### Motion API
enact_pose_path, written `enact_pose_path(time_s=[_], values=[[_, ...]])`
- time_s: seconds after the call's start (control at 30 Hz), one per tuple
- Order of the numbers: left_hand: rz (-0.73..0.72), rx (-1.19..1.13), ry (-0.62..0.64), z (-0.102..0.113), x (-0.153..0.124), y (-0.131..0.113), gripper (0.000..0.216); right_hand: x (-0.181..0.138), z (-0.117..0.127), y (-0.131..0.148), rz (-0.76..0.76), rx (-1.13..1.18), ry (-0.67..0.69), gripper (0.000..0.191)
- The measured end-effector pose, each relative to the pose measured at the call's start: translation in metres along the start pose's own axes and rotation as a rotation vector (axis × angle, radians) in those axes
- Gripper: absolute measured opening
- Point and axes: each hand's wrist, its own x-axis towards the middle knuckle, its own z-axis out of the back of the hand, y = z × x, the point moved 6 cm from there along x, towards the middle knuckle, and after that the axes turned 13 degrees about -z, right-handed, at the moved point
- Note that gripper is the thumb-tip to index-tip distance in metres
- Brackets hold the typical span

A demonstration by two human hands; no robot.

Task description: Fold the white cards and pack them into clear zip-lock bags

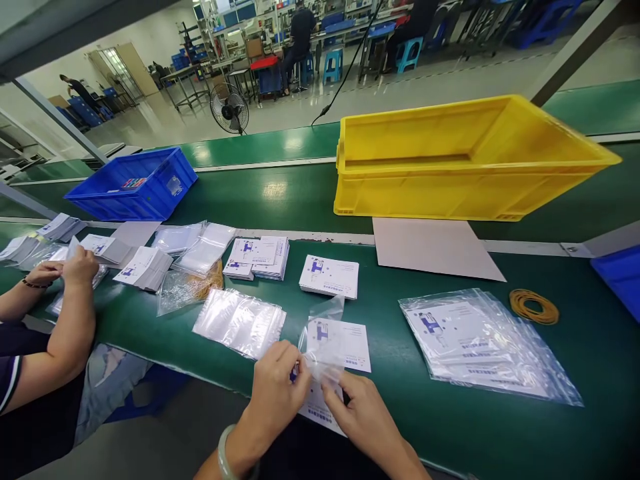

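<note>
Between my two hands is a clear plastic bag (327, 353), pinched at its near part. My left hand (281, 380), with a pale bangle on the wrist, grips its left side. Thumb and fingers of my right hand (363, 407) close on its right side. A printed white card (356, 347) lies flat just beyond, partly seen through the bag. Another printed card (320, 408) lies below my hands, partly covered. To the left is a stack of empty clear bags (240, 323). A pile of printed cards (329, 275) sits farther back.
Bagged cards (480, 343) and rubber bands (534, 307) lie to the right. A yellow crate (475, 190) and a blue crate (135, 183) stand at the back. More card stacks (145, 267) are at left, near a co-worker's hands (65, 270).
</note>
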Motion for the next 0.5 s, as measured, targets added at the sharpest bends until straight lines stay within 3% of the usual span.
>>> enact_pose_path(time_s=[0.2, 0.37, 0.5], values=[[-0.141, -0.228, 0.265, -0.012, -0.001, -0.018, 0.017, 0.004, 0.022, -0.002, -0.039, 0.007, -0.055, 0.024], [-0.063, -0.315, 0.239, -0.012, 0.007, -0.013, 0.018, 0.006, 0.019, 0.002, -0.009, -0.015, 0.016, 0.025], [0.041, -0.214, 0.1, 0.004, 0.014, 0.004, 0.02, 0.003, 0.026, -0.016, -0.089, -0.071, -0.026, 0.027]])
